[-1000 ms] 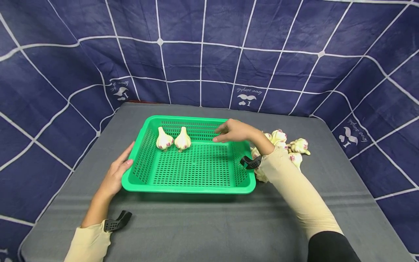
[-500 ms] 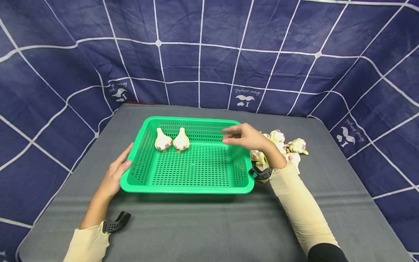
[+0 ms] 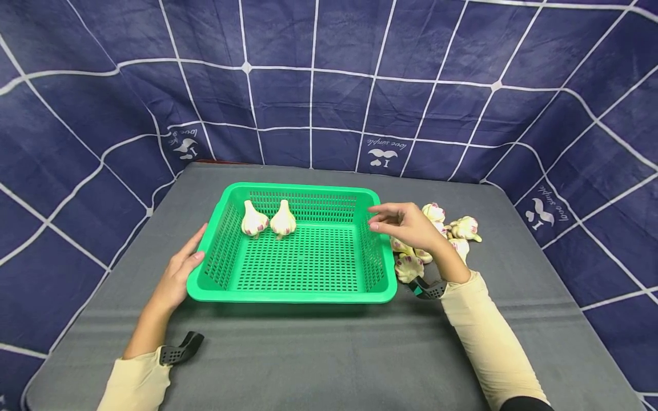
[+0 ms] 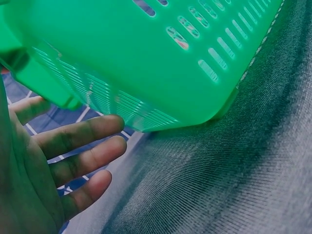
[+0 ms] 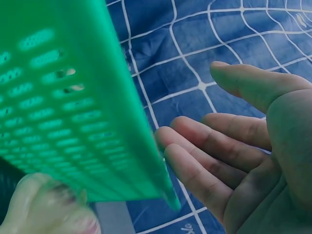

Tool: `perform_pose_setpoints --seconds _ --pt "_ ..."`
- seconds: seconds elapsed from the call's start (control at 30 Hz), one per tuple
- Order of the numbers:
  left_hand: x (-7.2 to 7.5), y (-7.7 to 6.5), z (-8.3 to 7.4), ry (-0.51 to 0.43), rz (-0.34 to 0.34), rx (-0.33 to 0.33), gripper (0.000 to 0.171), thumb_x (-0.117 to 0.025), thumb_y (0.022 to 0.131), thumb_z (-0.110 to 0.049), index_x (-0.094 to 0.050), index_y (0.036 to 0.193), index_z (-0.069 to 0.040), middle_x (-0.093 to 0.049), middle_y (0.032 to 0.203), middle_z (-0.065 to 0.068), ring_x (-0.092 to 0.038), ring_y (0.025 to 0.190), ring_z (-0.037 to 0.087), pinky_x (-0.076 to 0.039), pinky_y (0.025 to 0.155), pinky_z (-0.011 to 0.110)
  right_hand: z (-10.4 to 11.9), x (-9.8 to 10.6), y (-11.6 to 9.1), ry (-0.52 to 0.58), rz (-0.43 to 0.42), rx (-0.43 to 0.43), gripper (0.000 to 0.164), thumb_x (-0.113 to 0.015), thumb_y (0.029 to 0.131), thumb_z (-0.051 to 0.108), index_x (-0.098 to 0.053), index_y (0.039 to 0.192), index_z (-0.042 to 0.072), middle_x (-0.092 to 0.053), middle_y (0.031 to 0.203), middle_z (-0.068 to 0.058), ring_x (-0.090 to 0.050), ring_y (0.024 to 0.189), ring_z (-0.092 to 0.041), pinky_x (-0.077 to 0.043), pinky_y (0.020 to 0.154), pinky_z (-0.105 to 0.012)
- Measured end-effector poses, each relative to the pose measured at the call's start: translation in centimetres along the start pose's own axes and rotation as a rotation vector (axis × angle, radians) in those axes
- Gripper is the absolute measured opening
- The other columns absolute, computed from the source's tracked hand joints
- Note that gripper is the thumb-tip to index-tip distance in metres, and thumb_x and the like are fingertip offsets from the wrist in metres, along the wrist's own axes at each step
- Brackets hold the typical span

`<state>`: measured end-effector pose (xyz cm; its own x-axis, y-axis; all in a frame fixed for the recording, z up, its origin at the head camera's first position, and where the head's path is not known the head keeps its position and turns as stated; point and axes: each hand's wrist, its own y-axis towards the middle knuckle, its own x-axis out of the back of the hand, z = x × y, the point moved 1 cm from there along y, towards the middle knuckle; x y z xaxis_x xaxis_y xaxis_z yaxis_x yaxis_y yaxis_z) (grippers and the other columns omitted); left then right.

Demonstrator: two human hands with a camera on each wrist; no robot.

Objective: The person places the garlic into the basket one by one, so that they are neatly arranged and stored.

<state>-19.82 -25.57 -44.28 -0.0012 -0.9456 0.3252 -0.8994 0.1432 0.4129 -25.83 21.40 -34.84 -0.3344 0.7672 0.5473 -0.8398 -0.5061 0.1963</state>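
Observation:
A green slotted plastic basket [image 3: 293, 297] sits on the grey cloth. Two garlic bulbs stand in its back left part, the left bulb [image 3: 253, 222] close beside the right bulb [image 3: 283, 221]. My left hand [image 3: 177, 275] rests at the basket's left rim, thumb by the edge; in the left wrist view its fingers [image 4: 80, 136] reach along the outer wall, loosely extended. Over the right rim hovers my right hand [image 3: 413, 226], holding nothing, fingers relaxed and thumb apart in the right wrist view. Below it lies a heap of garlic bulbs [image 3: 409, 268], partly hidden by the hand and wrist.
More garlic in the heap, including a bulb [image 3: 465, 228] at its right side, lies on the grey cloth [image 3: 319, 354]. A blue curtain [image 3: 339, 103] with white grid lines encloses the back and sides. Each wrist wears a black band [image 3: 180, 349].
My right hand has moved right, from above the inside of the basket to its right rim, toward the heap of garlic. The left hand stays at the left rim.

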Motion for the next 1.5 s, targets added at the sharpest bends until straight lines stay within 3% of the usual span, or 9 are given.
perform_pose_setpoints --seconds 0.13,0.47,0.73,0.93,1.03,1.2,1.5 --pt "0.0 0.0 0.0 0.005 -0.005 -0.006 0.050 -0.040 0.101 -0.004 -0.036 0.151 -0.003 -0.043 0.144 -0.019 -0.039 0.127 -0.005 -0.027 0.101 0.010 -0.3 0.3 -1.0 0.003 -0.026 -0.005 0.037 -0.069 0.092 0.005 -0.061 0.125 -0.010 -0.072 0.101 -0.016 -0.070 0.089 -0.022 -0.053 0.074 -0.025" --pt "0.0 0.0 0.1 0.006 -0.002 0.000 0.051 -0.039 0.101 -0.006 -0.035 0.152 -0.003 -0.042 0.143 -0.019 -0.039 0.126 -0.005 -0.027 0.100 0.009 -1.1 1.0 -3.4 0.027 -0.099 0.035 0.033 -0.067 0.092 -0.001 -0.061 0.122 -0.014 -0.070 0.099 -0.022 -0.069 0.088 -0.012 -0.054 0.077 -0.024" --pt "0.1 -0.2 0.2 0.011 -0.003 0.009 0.050 -0.039 0.102 -0.007 -0.035 0.152 -0.004 -0.043 0.143 -0.020 -0.040 0.123 -0.005 -0.028 0.099 0.009 -2.1 1.2 -4.6 0.038 -0.115 0.039 0.031 -0.065 0.091 -0.005 -0.061 0.121 -0.014 -0.069 0.098 -0.026 -0.070 0.086 -0.017 -0.054 0.075 -0.023" --pt "0.0 0.0 0.1 -0.002 0.003 0.003 0.050 -0.039 0.102 -0.006 -0.035 0.152 -0.004 -0.043 0.143 -0.019 -0.039 0.125 -0.004 -0.028 0.100 0.010 -3.5 1.1 -5.6 0.026 -0.147 0.006 0.030 -0.067 0.090 -0.005 -0.062 0.118 -0.014 -0.069 0.096 -0.024 -0.071 0.083 -0.020 -0.056 0.070 -0.029" --pt "0.1 0.0 0.1 -0.009 0.002 0.005 0.051 -0.039 0.102 -0.006 -0.035 0.152 -0.004 -0.042 0.144 -0.018 -0.039 0.126 -0.004 -0.028 0.100 0.010 -4.4 0.9 -6.1 0.005 -0.163 -0.003 0.030 -0.068 0.090 -0.004 -0.062 0.117 -0.015 -0.070 0.095 -0.023 -0.071 0.082 -0.025 -0.056 0.068 -0.029" --pt "0.1 -0.1 0.1 -0.006 0.002 0.005 0.051 -0.039 0.102 -0.005 -0.034 0.152 -0.004 -0.041 0.146 -0.016 -0.037 0.128 -0.004 -0.027 0.101 0.010 -5.2 0.3 -6.6 -0.043 -0.182 0.000 0.030 -0.070 0.087 -0.006 -0.063 0.114 -0.016 -0.071 0.092 -0.021 -0.069 0.080 -0.015 -0.054 0.068 -0.022" --pt "0.0 0.1 0.0 0.015 0.007 0.000 0.051 -0.039 0.102 -0.006 -0.034 0.152 -0.003 -0.039 0.151 -0.006 -0.035 0.131 -0.004 -0.025 0.102 0.009 -6.2 -0.1 -8.0 -0.168 -0.186 0.010 0.034 -0.080 0.081 0.001 -0.069 0.112 -0.006 -0.072 0.087 -0.010 -0.068 0.077 -0.014 -0.055 0.068 -0.024"
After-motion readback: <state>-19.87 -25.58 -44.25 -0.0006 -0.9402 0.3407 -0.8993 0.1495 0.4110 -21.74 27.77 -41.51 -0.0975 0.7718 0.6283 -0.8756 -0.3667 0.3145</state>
